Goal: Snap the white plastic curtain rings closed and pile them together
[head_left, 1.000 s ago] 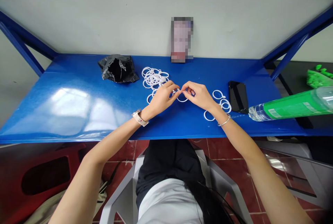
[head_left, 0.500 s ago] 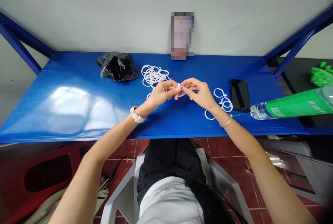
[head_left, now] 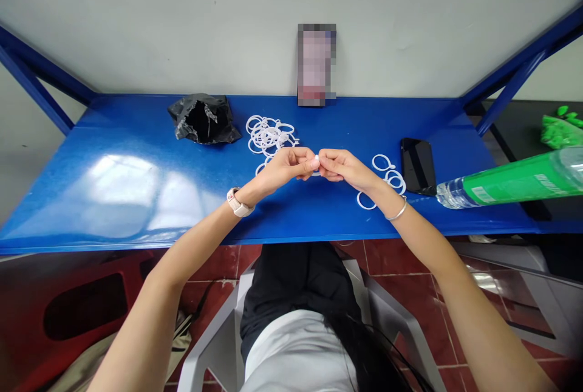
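fingers (head_left: 307, 166) hide most of the white ring (head_left: 316, 174) they pinch.

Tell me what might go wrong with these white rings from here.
The small white piece held where the left hand meets the right hand might slip. The overlapping ring pile could snag if one ring is pulled out. Loose rings lie close to the right wrist, which may nudge them.

A white top (head_left: 294, 349) is worn with black bottoms (head_left: 298, 276).

The left hand (head_left: 291, 167) and right hand (head_left: 341, 167) meet, fingertips pinched, forearms (head_left: 200, 243) angled inward.
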Demonstrator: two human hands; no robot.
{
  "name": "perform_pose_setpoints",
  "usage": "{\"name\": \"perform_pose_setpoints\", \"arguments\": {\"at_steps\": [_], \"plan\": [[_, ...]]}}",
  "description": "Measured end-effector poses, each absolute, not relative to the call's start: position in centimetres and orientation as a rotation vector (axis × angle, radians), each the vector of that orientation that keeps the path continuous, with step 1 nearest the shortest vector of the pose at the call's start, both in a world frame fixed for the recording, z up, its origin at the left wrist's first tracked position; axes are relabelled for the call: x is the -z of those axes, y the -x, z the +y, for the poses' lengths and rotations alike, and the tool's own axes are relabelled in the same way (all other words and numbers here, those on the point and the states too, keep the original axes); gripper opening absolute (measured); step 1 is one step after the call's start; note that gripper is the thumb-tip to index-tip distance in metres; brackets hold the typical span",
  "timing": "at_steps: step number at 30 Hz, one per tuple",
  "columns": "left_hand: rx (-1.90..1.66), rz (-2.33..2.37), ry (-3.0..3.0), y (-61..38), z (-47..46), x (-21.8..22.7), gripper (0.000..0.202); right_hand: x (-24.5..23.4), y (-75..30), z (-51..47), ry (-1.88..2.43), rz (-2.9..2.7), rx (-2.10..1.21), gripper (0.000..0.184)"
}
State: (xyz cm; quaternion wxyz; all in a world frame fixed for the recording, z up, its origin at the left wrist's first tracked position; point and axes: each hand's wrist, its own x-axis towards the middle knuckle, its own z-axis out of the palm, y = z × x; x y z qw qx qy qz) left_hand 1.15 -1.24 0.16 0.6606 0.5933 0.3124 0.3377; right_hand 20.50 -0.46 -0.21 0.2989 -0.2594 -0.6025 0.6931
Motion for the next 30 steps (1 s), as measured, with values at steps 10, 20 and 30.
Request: {"name": "perform_pose_setpoints", "arguments": {"at_steps": [10,20,30], "plan": [[-0.755,0.474,-1.243,-1.1,-1.6,0.3,0.043,1.1,-20.0,-1.0,0.608,-1.517,-1.835,0.053],[-0.845,0.546,-1.146,-1.5,-2.0,-0.7,0.050,0.2,-19.8,-1.3,0.671,-1.379,-1.865,0.059],[-0.842,0.554,-1.277,-1.0,-1.6,0.1,0.041,0.7,-20.1,-0.8,0.622,-1.474,-1.782,0.049]]}}
